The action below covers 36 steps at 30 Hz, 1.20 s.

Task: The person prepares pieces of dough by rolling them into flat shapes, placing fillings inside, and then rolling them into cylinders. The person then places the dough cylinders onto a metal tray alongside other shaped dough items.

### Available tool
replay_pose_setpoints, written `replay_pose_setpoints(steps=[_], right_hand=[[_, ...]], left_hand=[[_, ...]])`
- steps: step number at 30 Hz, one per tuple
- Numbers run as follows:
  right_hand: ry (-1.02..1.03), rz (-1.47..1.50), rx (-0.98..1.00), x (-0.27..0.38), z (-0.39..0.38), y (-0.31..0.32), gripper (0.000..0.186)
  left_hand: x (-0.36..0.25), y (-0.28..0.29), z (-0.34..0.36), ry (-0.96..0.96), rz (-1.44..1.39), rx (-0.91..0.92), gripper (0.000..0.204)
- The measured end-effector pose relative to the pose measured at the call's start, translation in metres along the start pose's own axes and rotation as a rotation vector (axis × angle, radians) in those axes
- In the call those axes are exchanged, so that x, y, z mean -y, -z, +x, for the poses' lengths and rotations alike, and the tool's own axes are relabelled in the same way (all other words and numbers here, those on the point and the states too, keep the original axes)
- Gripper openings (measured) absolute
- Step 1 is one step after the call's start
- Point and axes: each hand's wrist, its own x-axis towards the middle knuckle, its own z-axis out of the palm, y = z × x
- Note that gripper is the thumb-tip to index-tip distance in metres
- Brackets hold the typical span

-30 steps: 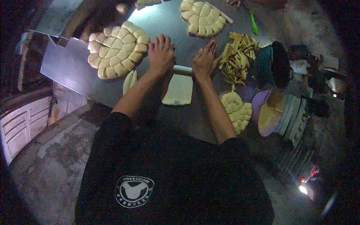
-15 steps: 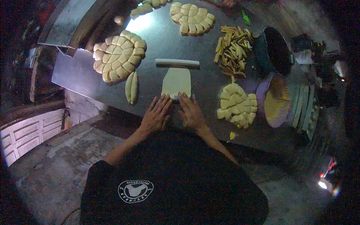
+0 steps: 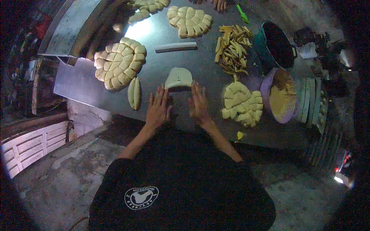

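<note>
My left hand and my right hand are open, palms down, their fingers extended at either end of the curled near edge of a pale sheet of dough on the steel table. A white rolling pin lies apart beyond the sheet. Left of my left hand is a long pair of pale dough pieces under a round group of cut dough portions. Right of my right hand lies another cut dough group.
Peeled banana pieces lie beside a dark pot and purple bowl. More dough, a green tool and another person's hands are at the back. A metal ledge borders the left.
My hands released the rolling pin, dropped to the sheet's near edge and moved forward with it, curling it up. The sheet now looks shorter.
</note>
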Motion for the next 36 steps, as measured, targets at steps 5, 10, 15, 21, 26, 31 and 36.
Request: replay_pose_setpoints(steps=[5,10,15,21,26,31,36], right_hand=[[0.034,-0.138,0.076,0.006,0.050,-0.009,0.061],[0.027,-0.266,0.018,-0.041,0.115,-0.030,0.060],[-0.103,-0.066,-0.010,-0.042,0.104,-0.012,0.045],[-0.109,-0.055,0.265,-0.026,0.147,0.009,0.034],[-0.387,0.409,0.707,-0.009,0.173,0.025,0.029],[-0.085,0.659,1.008,0.029,0.186,-0.007,0.024],[0.300,0.611,1.031,0.043,0.199,-0.065,0.026]], left_hand=[[-0.001,-0.002,0.039,0.066,-0.087,-0.024,0.070],[0.026,-0.021,0.121,0.111,-0.179,-0.191,0.070],[0.038,-0.007,0.104,0.084,-0.402,-0.247,0.053],[0.045,0.016,0.137,0.130,-0.356,-0.084,0.030],[0.047,0.029,0.097,0.250,-0.813,-0.152,0.024],[0.031,0.073,0.019,0.466,-0.731,-0.363,0.032],[0.017,0.056,-0.025,0.622,-0.174,-0.513,0.038]])
